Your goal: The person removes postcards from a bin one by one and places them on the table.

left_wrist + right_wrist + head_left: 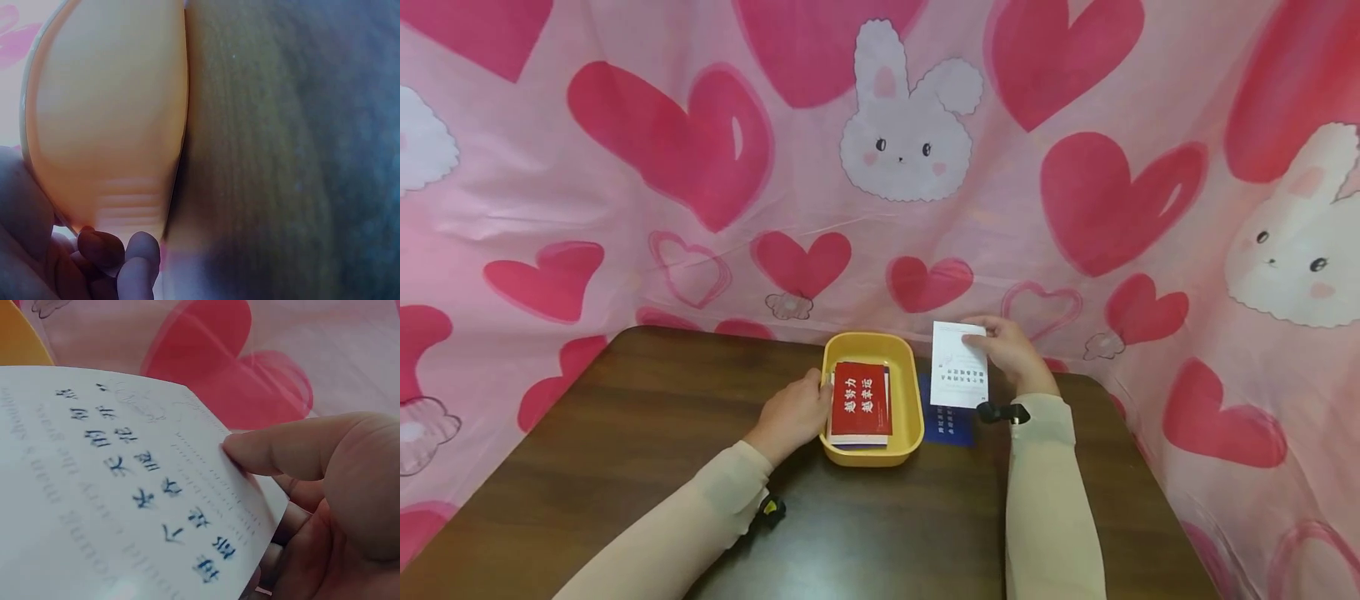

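Note:
A yellow plastic basin stands on the table, and my left hand grips its left rim. Seen from the left wrist, the fingers curl at the end of the basin's outer wall. Inside lies a stack of cards, topped by a red card with white Chinese characters. To the right, my right hand pinches a white card by its edge. The right wrist view shows the thumb pressed on the card's face, which bears dark handwritten-style characters. A blue card is partly hidden under the white one.
The dark wooden table extends around the basin. Behind and at the sides hangs a pink cloth with hearts and rabbits, close beyond the basin and the right hand. A black strap circles the right wrist.

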`<state>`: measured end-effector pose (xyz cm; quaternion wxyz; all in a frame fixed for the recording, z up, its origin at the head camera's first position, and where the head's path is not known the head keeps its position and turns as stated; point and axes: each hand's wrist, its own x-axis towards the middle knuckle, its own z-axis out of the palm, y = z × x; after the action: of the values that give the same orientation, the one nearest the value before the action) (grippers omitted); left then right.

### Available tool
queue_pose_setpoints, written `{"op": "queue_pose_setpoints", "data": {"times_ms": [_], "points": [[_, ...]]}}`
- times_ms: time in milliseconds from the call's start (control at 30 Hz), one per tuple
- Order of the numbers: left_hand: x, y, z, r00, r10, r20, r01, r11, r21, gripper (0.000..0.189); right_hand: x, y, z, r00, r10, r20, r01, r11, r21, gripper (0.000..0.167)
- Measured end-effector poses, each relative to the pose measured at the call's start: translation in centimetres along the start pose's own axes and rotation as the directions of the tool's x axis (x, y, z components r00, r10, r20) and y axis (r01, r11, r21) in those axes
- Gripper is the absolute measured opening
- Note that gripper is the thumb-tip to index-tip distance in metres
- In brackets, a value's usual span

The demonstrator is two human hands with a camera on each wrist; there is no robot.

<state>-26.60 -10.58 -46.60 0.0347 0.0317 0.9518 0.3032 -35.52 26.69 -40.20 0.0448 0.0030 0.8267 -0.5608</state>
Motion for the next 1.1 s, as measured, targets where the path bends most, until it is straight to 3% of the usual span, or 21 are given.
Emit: {"op": "queue_pose_setpoints", "data": {"times_ms": [467,700,800,933,1100], "points": [[0.0,-0.3,0.0,0.999,-0.031,0.019,0.032,0.999,-0.020,0.042,1.2,3.8,-0.2,0.982,0.064,0.175,-0.020,0.970,-0.243,0.039],[-0.1,-0.4,0.1,1.000,-0.017,0.016,0.018,1.000,-0.019,0.041,1.2,5.1,0.2,0.978,0.100,0.183,-0.040,0.952,-0.304,0.037],[-0.1,-0.4,0.1,1.000,-0.015,0.019,0.015,1.000,-0.018,0.041,1.1,5.3,0.4,0.975,0.143,0.170,-0.071,0.926,-0.372,0.035],[-0.1,-0.3,0.1,1.000,-0.003,0.008,0.003,1.000,-0.009,0.040,1.1,5.4,0.7,0.975,0.182,0.123,-0.098,0.860,-0.500,0.031],[-0.1,-0.1,0.0,1.000,0.004,0.008,-0.003,1.000,-0.010,0.040,1.0,5.3,1.4,0.986,0.147,0.083,-0.074,0.820,-0.567,0.033]]}}
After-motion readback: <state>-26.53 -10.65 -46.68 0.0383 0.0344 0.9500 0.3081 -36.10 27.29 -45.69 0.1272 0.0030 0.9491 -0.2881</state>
